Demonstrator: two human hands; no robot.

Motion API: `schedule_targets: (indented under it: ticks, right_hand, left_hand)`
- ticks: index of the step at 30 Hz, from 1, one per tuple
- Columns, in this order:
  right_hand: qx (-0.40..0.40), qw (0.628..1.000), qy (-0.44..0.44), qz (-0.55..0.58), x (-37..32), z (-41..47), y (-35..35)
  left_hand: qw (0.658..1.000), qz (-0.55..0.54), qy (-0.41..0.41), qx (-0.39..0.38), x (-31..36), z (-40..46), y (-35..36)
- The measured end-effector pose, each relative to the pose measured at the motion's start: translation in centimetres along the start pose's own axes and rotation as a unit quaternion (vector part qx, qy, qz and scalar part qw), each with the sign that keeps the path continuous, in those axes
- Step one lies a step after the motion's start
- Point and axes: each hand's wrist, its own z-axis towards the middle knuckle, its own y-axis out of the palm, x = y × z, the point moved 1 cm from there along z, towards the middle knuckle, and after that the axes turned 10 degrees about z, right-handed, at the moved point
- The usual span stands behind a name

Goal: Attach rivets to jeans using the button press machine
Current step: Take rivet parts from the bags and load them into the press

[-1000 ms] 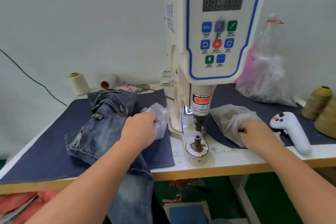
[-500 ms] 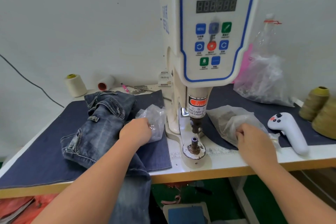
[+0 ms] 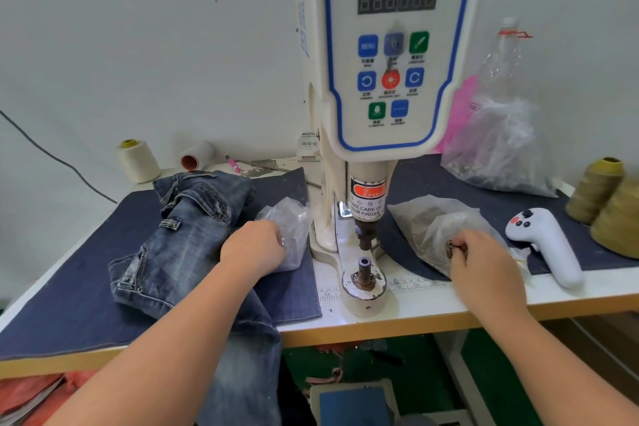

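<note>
This looks like the loading step: both hands are fetching rivet parts from bags, and nothing sits on the press yet.

On the left of the bench (image 3: 432,308) the jeans (image 3: 183,228) lie bunched on a dark cloth, one leg hanging over the front edge. Just beside them the left hand (image 3: 254,247) is at the mouth of a small clear bag (image 3: 290,228), its fingers (image 3: 276,235) curled in; a small bright piece glints at the fingertips, so it seems to pinch one part (too small to say which).

In the middle stands the button press machine (image 3: 390,45), its lower die (image 3: 363,266) bare and its upper punch raised above it.

To the right, the right hand (image 3: 484,263) rests on a second clear bag (image 3: 435,228), fingers (image 3: 460,247) closed in a pinch round a small dark metal piece (image 3: 449,248), probably a rivet part. A white controller (image 3: 546,245) lies just beyond, untouched.

Next, I would judge, each piece has to be seated on its die, squarely, with fingertips withdrawn from under the punch. Then the jeans must be drawn across from the left and laid over the lower die at the marked spot.
</note>
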Motion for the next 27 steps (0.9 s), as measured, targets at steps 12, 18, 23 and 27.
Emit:
schedule_targets:
  ticks: [12,18,23,27]
  right_hand:
    - [0.005,0.999,-0.028,0.025,0.6,0.1,0.1]
    - [0.005,0.999,-0.034,0.014,0.8,0.2,0.2]
    - [0.0,0.999,-0.034,0.012,0.8,0.2,0.2]
    - [0.0,0.999,-0.034,0.01,0.9,0.2,0.2]
  left_hand:
    - [0.982,-0.148,-0.002,0.118,1.0,-0.8,-0.6]
    - [0.958,-0.219,0.02,0.186,2.7,-2.5,-2.2]
    - [0.959,-0.243,0.006,0.145,3.1,-2.6,-2.3]
    - [0.98,-0.165,0.004,0.115,2.7,-2.0,-1.3]
